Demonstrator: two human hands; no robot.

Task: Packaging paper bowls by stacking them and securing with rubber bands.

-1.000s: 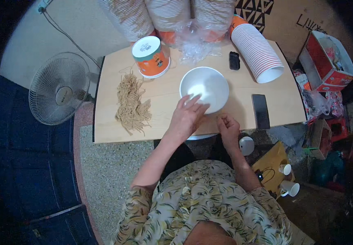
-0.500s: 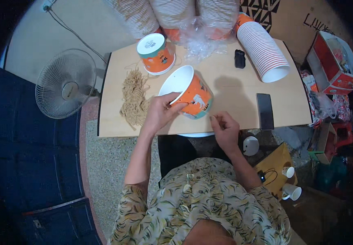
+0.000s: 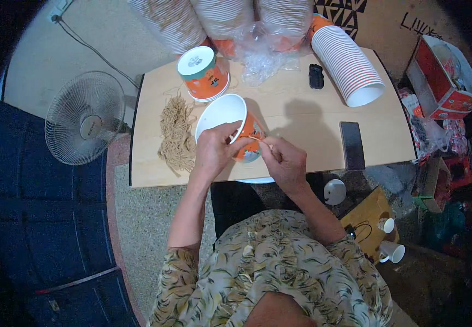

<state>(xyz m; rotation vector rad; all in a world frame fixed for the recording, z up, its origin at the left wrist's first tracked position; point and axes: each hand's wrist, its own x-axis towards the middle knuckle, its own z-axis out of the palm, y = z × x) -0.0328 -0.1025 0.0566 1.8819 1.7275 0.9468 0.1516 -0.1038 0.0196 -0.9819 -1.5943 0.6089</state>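
An orange paper bucket (image 3: pixel 253 129) with a white inside is tilted toward me over the near part of the table. My left hand (image 3: pixel 214 150) is closed on its rim, thumb outside and fingers reaching in. Against the bucket's outer wall, my right hand (image 3: pixel 284 162) pinches a thin tan cord (image 3: pixel 255 138) that runs across to my left thumb. A heap of similar tan cords (image 3: pixel 176 133) lies left of the bucket. Behind it, another orange bucket (image 3: pixel 206 82) stands upside down, its white base up.
A phone (image 3: pixel 352 145) and a small black case (image 3: pixel 316 76) lie on the table's right side. A stack of nested buckets (image 3: pixel 347 65) lies behind them. Bagged stacks (image 3: pixel 224 22) and crumpled clear plastic (image 3: pixel 263 54) line the back. A fan (image 3: pixel 86 117) stands left.
My right hand has moved left and up to the bucket's side and now pinches the cord there. The bucket has shifted slightly left and lower in my left hand.
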